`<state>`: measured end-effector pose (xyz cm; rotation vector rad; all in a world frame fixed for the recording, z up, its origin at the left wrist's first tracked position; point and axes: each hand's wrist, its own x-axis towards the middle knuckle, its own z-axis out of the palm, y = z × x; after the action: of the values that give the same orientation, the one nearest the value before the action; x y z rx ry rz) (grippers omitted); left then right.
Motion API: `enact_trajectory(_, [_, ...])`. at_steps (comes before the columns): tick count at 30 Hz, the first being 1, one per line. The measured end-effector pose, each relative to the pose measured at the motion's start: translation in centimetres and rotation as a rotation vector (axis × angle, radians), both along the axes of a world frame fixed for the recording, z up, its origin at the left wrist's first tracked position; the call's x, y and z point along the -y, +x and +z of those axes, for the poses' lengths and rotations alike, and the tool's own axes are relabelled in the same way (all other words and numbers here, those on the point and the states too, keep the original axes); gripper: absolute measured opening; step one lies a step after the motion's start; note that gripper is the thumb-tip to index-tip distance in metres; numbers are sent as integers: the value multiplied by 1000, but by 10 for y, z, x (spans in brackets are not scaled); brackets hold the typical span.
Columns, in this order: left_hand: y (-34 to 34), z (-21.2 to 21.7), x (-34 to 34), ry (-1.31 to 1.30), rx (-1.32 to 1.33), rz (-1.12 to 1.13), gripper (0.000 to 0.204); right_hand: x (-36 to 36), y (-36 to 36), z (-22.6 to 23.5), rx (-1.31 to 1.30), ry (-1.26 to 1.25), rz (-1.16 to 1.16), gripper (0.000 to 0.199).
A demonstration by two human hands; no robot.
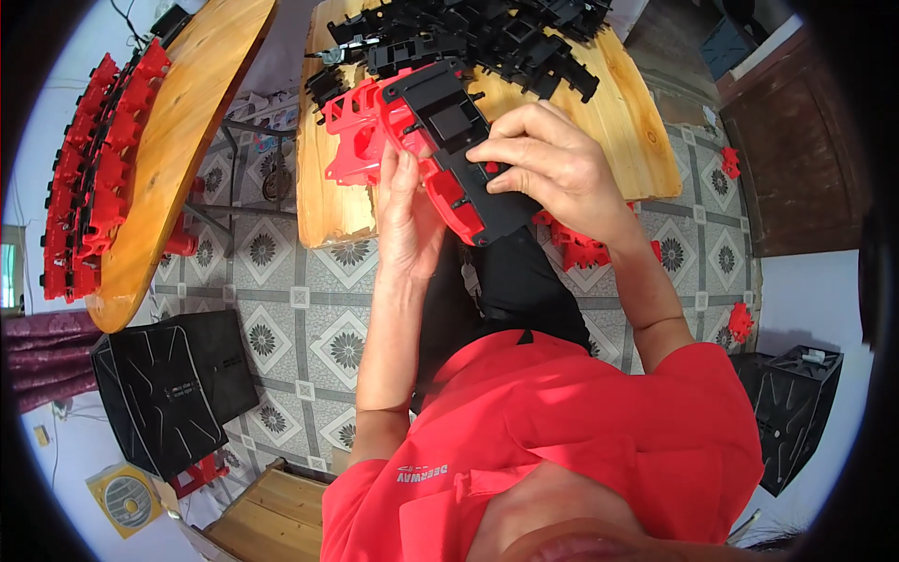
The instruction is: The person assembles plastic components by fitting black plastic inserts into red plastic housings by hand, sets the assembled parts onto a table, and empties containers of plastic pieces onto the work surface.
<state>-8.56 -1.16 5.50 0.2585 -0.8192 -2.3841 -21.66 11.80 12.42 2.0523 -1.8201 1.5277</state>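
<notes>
Over the near edge of the table I hold up a tilted red plastic housing (361,140) with a black plastic panel (449,122) lying along it. My left hand (409,211) grips the housing's near left side, thumb upright against the red part; its other fingers are mostly hidden. The fingers of my right hand (554,164) are bent together on the panel's right part, tips around a small red spot in it. Whether that spot is a separate piece, I cannot tell. Behind the housing, a pile of black plastic frames (524,47) covers the far side of the table.
The wooden table (632,122) stands in front of me. To the left, another wooden board (192,122) carries rows of red and black assemblies (122,178). Black crates (164,393) stand on the floor at left and right. Red parts (740,321) lie on the tiles.
</notes>
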Motion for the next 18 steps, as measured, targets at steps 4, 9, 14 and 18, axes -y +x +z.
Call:
enact_trajectory(4, [8, -5, 3, 38, -13, -25, 61, 1, 5, 0, -97, 5, -17, 28])
enact_trajectory(9, [9, 7, -10, -122, 21, 109, 110, 11, 0, -7, 22, -33, -15, 37])
enact_trajectory(14, [10, 20, -23, -75, 28, 104, 115, 28, -8, -35, 788, 199, 169, 66])
enact_trajectory(18, [12, 9, -17, -423, 146, 182, 114, 41, 4, -44, 867, 210, 173, 67])
